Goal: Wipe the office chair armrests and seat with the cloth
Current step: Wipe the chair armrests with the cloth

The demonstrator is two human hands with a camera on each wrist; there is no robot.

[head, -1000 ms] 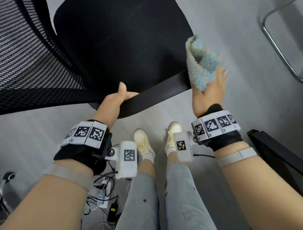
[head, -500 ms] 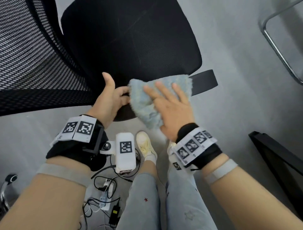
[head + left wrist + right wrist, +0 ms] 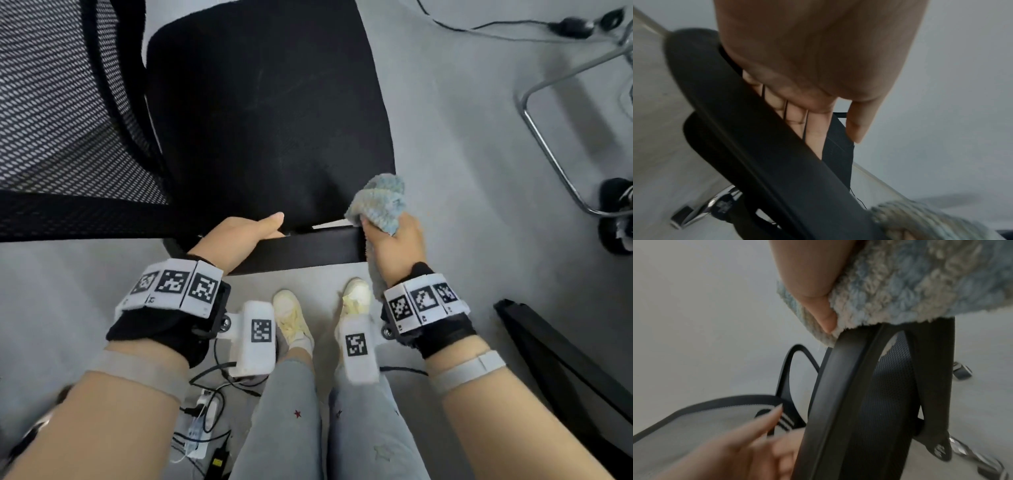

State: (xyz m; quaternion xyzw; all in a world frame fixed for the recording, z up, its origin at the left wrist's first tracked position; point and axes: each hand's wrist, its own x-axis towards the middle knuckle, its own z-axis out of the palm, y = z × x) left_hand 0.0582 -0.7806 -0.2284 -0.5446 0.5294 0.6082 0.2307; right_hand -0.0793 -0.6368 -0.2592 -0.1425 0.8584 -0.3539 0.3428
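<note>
The right hand (image 3: 394, 246) curls its fingers (image 3: 826, 318) round a fluffy blue-and-cream cloth (image 3: 378, 202), pressing it on the front end of the near black armrest (image 3: 308, 248). At its nine o'clock, the left hand (image 3: 236, 236) wraps that armrest, thumb on top. The black mesh seat (image 3: 267, 113) lies at twelve o'clock.

The right hand (image 3: 813, 288) pinches a fluffy blue-and-white cloth (image 3: 910, 285), its lower edge touching the end of the black plastic armrest (image 3: 838, 394). At lower left the left hand (image 3: 748, 449), blurred, meets the armrest's side before the grey mesh backrest (image 3: 694, 423).
</note>
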